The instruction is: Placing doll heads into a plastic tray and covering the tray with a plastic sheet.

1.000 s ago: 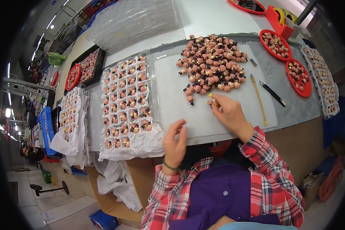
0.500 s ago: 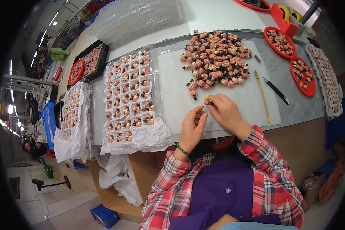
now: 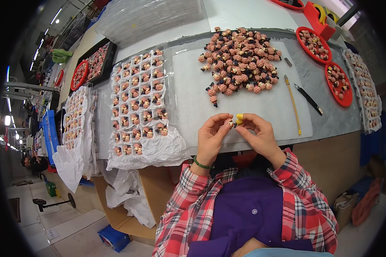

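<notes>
Between the fingertips of both hands is a small figurine [image 3: 230,122] with pink bumpy hair and a dark body. My left hand [image 3: 211,138] pinches its pink end with thumb and forefinger. On the other side, my right hand [image 3: 261,137] closes on the dark end; one of its fingers wears a yellow finger cot [image 3: 239,117]. Fingers hide part of the figurine. Beyond the hands, a heap of similar figurines [image 3: 240,60] lies on a white sheet [image 3: 186,90]. To the left stands a compartment tray lined with white paper [image 3: 165,147], most cells holding figurines.
Right of the heap lie a thin yellowish stick [image 3: 292,105], a black pen-like tool [image 3: 309,98] and a small grey block [image 3: 288,62]. Red dishes of figurines [image 3: 350,95] and a tape dispenser [image 3: 317,23] stand farther right. Stacked clear plastic trays [image 3: 150,19] occupy the far left.
My left hand has come up to the figurine and now pinches it together with the right. The right hand has turned and lowered slightly.
</notes>
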Motion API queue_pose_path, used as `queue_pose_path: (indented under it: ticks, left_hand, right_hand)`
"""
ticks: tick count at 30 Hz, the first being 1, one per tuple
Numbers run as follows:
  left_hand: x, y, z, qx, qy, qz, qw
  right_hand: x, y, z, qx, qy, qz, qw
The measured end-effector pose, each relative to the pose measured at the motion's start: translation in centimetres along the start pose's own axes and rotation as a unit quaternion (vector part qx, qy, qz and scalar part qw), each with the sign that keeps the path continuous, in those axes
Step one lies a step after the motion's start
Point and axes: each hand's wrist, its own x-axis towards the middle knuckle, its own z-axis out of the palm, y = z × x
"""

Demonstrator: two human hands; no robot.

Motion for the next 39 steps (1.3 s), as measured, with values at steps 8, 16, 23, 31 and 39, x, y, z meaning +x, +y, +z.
queue_pose_path:
  ticks: [8, 16, 23, 31, 39]
  left_hand:
    - [-0.2, 0.2, 0.4, -0.085, 0.001, -0.100, 0.991]
    - [-0.1, -0.8, 0.2, -0.083, -0.015, -0.048, 0.995]
    - [0.2, -1.1, 0.8, -0.070, -0.032, -0.033, 0.997]
    - [1.1, -2.1, 1.2, -0.018, -0.019, -0.032, 0.999]
    - [1.7, -2.6, 1.5, 0.019, -0.035, -0.001, 0.999]
  right_hand:
    - [-0.1, -0.3, -0.1, -0.083, 0.013, -0.106, 0.991]
    - [-0.2, -0.4, -0.2, -0.117, 0.020, -0.125, 0.985]
    - [-0.1, -0.6, -0.4, -0.115, 0.057, -0.112, 0.985]
    - [1.0, -1.7, -5.0, -0.209, 0.100, -0.128, 0.964]
    - [2.1, -1.9, -14.5, -0.407, 0.255, -0.040, 0.876]
